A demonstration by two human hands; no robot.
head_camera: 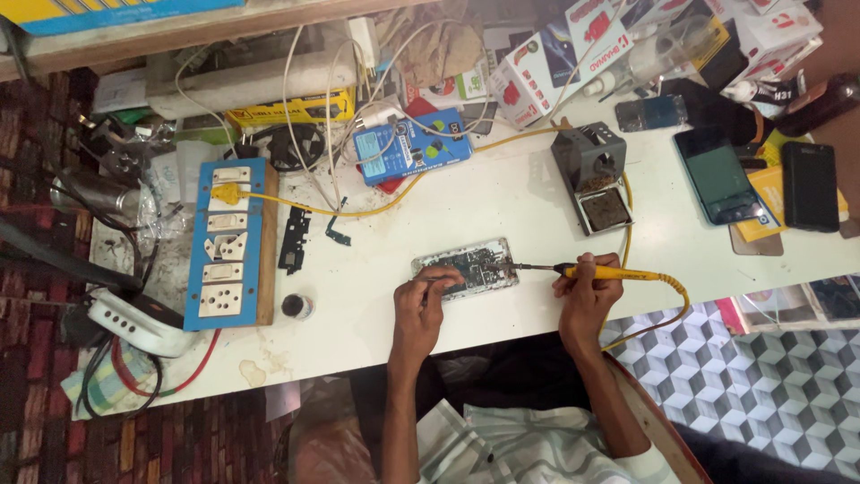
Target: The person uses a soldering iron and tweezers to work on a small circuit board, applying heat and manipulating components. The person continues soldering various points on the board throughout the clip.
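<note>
Opened flat grey phone with bare green circuit board (466,268) lying on white table (502,206). Left hand (428,291) fingers curled, pressing its near edge. Right hand (587,285) wrapped tight round yellow soldering iron (609,272), tip touching board. Probably light, thin, easily broken; best held by edges.

soldering iron (609,272): yellow plastic grip showing glossy
table (502,197): looking smooth, matt white
socket board (266,242) at 9 o'clock: showing wooden edge
</note>
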